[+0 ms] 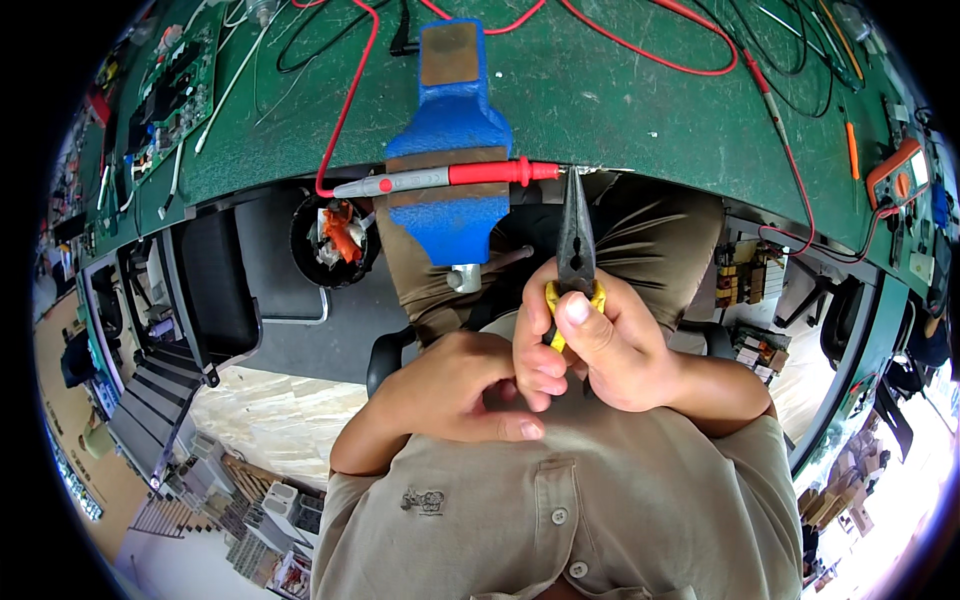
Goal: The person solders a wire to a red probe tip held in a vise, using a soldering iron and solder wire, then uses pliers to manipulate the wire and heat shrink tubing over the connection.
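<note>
The right hand [600, 345] is closed around the yellow handles of a pair of pliers [575, 245], thumb laid across the top — the dark, pointed nose stands upright and its tip reaches the near edge of the green worktop [620, 110], just right of the blue vise [450, 150]. The left hand [455, 390] is curled loosely just below and left of the pliers, its fingers pressed together against the right hand's fingers; whether it pinches anything small cannot be told. Both hands sit in front of the person's chest, below the vise.

A red and grey test probe [450, 178] lies across the jaws of the vise, its red end nearly touching the pliers' tip. Red leads [690, 65] trail over the worktop behind the vise. Far right of the vise lies an orange multimeter [900, 175] — far left, a green circuit board [175, 95]. Below and left of the vise stands a black bin [335, 240] with orange scraps.
</note>
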Available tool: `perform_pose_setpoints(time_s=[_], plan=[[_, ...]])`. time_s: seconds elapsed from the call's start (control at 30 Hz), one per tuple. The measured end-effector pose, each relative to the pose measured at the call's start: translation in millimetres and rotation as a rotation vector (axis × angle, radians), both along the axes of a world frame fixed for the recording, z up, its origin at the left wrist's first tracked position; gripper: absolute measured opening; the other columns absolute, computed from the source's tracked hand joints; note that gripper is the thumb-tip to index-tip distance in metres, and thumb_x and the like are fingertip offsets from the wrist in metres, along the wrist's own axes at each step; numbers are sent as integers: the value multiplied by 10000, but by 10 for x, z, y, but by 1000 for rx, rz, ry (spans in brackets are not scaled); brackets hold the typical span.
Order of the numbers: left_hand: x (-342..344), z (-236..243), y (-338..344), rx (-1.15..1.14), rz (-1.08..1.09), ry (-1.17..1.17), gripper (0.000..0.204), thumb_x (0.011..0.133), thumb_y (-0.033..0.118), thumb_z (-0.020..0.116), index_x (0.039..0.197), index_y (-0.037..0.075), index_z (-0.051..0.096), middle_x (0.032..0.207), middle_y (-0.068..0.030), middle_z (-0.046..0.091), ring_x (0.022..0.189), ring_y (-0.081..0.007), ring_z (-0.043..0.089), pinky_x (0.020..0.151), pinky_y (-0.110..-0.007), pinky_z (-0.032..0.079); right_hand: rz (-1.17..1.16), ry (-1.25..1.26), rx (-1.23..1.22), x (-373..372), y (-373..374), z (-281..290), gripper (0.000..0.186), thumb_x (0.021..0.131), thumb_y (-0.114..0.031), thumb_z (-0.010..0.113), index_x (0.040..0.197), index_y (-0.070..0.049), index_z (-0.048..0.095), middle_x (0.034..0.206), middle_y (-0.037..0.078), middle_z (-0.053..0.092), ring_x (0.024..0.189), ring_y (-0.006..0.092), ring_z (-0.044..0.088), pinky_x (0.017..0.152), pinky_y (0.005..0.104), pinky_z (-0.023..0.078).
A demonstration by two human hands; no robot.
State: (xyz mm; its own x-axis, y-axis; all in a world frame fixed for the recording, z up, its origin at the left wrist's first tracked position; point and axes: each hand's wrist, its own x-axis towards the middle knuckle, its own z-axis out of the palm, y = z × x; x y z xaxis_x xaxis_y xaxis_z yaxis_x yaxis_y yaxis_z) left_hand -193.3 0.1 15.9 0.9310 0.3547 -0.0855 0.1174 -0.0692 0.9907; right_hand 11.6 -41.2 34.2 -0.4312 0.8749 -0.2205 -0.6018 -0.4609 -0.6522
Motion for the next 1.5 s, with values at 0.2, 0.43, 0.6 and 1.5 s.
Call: perform_pose_setpoints(time_s=[0.2, 0.43, 0.6, 1.5], plan=[[-82, 0, 170, -43, 65, 41, 334, 837, 324, 791, 824, 66, 580, 689, -5, 563, 585, -144, 535, 515, -286, 417, 132, -16, -83, 308, 61, 119, 329, 1075, -351, 452, 971, -39, 439, 714, 29, 466, 596, 98, 456, 540, 281, 442], [-12, -45, 110, -66, 147, 16, 241, 894, 242, 741, 818, 62, 599, 659, 2, 548, 541, -112, 472, 493, -271, 368, 432, -187, -140, 798, 332, 293, 396, 1077, -347, 451, 833, -35, 436, 677, 33, 476, 544, 105, 456, 498, 273, 423], [9, -25, 124, -70, 104, 102, 137, 884, 142, 701, 840, 34, 631, 718, -21, 618, 580, -119, 541, 534, -266, 420, 655, -294, -204, 1041, 616, 466, 497, 1032, -459, 515, 769, -42, 451, 612, 22, 463, 491, 112, 456, 450, 268, 390], [21, -115, 74, -64, 130, 125, 175, 917, 195, 706, 867, 49, 622, 728, -34, 614, 602, -145, 565, 532, -279, 446, 1547, -1225, 51, 944, 2038, 1259, 422, 940, -341, 663, 740, 28, 610, 594, 60, 630, 503, 145, 618, 443, 277, 465]])
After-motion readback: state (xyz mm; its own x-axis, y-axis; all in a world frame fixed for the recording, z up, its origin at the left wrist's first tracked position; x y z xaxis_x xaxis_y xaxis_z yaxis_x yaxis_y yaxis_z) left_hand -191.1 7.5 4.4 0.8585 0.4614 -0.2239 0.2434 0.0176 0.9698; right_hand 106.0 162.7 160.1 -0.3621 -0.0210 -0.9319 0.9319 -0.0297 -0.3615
